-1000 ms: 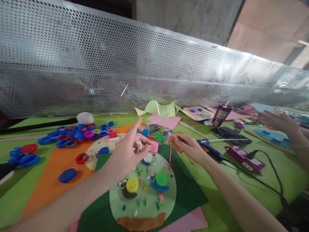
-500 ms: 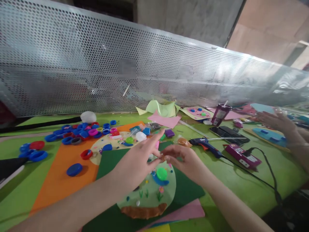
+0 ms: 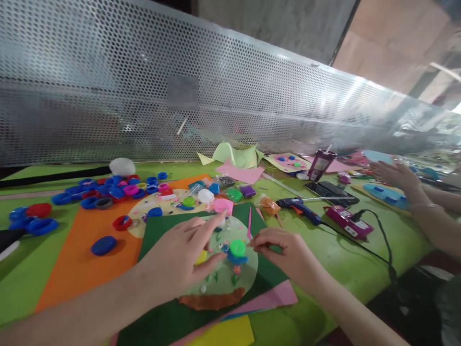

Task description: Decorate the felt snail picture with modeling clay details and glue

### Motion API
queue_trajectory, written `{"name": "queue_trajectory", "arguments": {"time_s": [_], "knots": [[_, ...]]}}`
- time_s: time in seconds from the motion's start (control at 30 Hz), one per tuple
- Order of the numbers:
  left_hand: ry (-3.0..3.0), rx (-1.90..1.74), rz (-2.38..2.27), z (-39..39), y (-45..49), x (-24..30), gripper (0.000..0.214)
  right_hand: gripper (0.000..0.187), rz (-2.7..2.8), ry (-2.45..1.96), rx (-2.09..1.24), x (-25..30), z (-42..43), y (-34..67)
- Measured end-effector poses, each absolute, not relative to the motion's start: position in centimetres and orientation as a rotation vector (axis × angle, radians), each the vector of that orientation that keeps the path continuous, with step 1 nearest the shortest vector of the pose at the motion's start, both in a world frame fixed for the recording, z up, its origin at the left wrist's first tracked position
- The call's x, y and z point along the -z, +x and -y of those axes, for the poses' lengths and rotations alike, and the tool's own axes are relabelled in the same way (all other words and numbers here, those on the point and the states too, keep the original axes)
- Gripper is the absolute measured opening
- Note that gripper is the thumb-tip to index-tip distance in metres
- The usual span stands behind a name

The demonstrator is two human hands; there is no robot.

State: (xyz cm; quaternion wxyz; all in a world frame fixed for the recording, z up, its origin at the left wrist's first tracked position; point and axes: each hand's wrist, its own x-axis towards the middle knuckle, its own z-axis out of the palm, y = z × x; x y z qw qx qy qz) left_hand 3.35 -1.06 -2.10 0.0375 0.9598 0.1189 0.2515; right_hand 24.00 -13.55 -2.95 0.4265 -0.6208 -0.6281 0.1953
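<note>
A pale green round paper decorated with clay lies on a dark green sheet. On it sit a bright green bottle cap with blue clay under it, a small pink flower and a brown clay strip. My left hand hovers over the paper's left part, fingers apart, holding nothing; its index fingertip is near a pink clay packet. At the paper's right edge my right hand has thumb and index finger pinched; whatever is between them is too small to tell. A pink clay tool lies above that hand.
Several bottle caps are heaped at the left. Clay packets, including a purple one, lie behind the paper. A glue gun, phones, a power strip and a purple cup stand rightward. A co-worker's hand is far right.
My hands, together over the paper before, have separated: the left moved down and left, the right rightward and slightly down. The view has shifted a little. The pink tool now shows.
</note>
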Motion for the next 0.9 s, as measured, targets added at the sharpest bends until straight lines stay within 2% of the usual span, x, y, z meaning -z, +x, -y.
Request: {"name": "queue_trajectory", "arguments": {"time_s": [0.17, 0.33, 0.57, 0.73, 0.9], "knots": [[2.709, -0.835, -0.634, 0.0, -1.3, 4.6, 0.033, 0.019, 1.553, -1.532, -0.561, 4.5, 14.1, 23.4], [2.657, -0.876, -0.729, -0.8, -3.0, 6.6, 0.034, 0.024, 1.558, -1.505, -0.461, 5.7, 15.2, 22.2], [2.817, -1.013, -0.26, -0.5, -3.6, 7.2, 0.041, 0.024, 1.976, -1.313, 0.036, 5.8, 15.7, 21.8], [2.827, -0.977, -0.216, 0.1, -3.5, 7.0, 0.044, 0.047, 2.162, -1.308, 0.283, 6.3, 15.7, 21.7], [2.831, -0.966, -0.272, 0.1, -3.6, 6.5, 0.039, 0.066, 2.281, -1.301, 0.293, 6.6, 16.2, 21.9]]}}
